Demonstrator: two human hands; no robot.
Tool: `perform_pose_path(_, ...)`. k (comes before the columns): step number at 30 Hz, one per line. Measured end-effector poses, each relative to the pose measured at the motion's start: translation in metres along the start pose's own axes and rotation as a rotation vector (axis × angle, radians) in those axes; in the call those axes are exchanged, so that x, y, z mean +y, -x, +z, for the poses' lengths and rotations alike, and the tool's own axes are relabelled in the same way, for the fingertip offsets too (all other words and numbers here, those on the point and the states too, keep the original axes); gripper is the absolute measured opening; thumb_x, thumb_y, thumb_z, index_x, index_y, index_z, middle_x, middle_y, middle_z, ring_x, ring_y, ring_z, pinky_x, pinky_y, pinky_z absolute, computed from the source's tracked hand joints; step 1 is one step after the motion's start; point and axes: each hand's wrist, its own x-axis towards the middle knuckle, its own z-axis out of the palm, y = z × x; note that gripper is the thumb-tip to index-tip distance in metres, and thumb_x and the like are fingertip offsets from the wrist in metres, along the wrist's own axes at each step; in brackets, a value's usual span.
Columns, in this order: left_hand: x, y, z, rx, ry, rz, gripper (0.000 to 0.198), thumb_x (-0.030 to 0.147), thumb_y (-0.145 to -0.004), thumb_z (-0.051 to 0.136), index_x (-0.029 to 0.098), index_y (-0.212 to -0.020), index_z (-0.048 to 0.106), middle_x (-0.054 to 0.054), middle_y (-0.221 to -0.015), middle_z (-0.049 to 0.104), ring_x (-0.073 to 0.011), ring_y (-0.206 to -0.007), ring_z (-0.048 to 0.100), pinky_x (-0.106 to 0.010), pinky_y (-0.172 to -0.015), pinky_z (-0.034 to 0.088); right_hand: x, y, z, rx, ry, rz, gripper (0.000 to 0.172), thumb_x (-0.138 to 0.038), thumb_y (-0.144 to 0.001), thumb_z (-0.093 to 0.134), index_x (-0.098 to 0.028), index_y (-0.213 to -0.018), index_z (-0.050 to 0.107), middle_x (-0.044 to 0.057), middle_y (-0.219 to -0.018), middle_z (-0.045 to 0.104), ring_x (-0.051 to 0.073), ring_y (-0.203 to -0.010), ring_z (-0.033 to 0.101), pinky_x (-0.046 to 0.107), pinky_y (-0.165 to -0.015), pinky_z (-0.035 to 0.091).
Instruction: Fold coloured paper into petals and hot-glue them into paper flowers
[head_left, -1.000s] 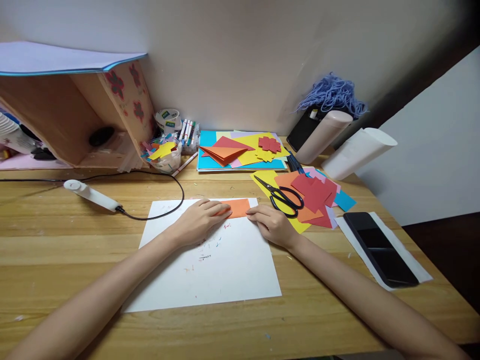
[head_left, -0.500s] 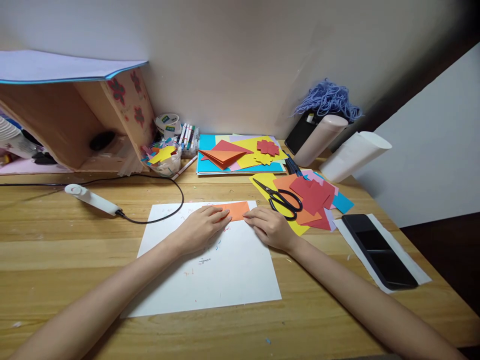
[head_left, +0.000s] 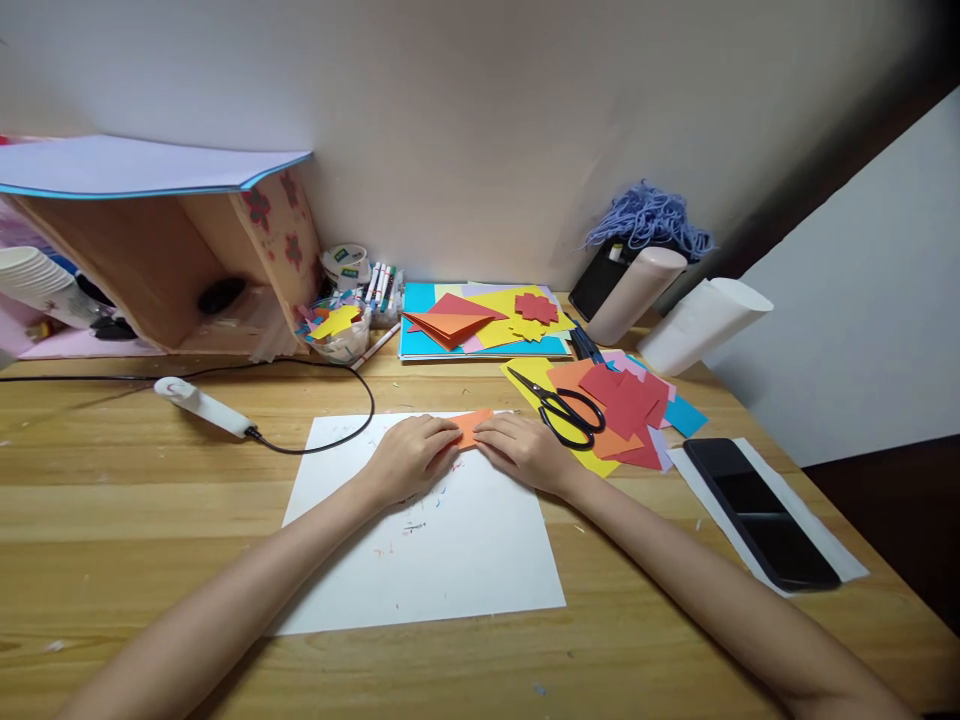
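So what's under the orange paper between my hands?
A white sheet, with scattered coloured marks on its uncovered part. Any marks directly beneath the orange paper are hidden from view.

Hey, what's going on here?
A person has the left hand and right hand on a piece of orange paper, over a white sheet on the desk. The hands partly cover it, so its full shape can't be seen. Scissors lie on loose coloured paper near the right hand.
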Motion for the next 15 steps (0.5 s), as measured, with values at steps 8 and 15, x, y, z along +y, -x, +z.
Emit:
perform_pose_path(8, 0.012, 0.004, -0.033, 0.077, 0.361, -0.384, 0.03, 0.033, -0.086, 0.039, 0.02, -0.095, 0.064, -0.004, -0.092, 0.068, -0.0175, -0.083, 0.06, -0.029, -0.075, 0.043, -0.011, -0.042, -0.015, -0.003, -0.47, 0.349, 0.02, -0.028, -0.086, 0.044, -0.017, -0.081, 0.06, 0.004, -0.077, 0.064, 0.014, -0.071, 0.056, 0.026, -0.064, 0.043)
perform_pose_path(15, 0.0, 0.053, -0.068, 0.084, 0.672, -0.749, 0.033, 0.039, -0.075, 0.054, 0.017, -0.095, 0.067, -0.006, -0.097, 0.068, -0.0224, -0.091, 0.059, -0.031, -0.077, 0.045, -0.044, -0.087, 0.019, -0.243, -0.931, 0.519, 0.027, -0.036, -0.079, 0.05, -0.014, -0.079, 0.064, 0.004, -0.08, 0.065, 0.014, -0.072, 0.058, 0.023, -0.062, 0.043)
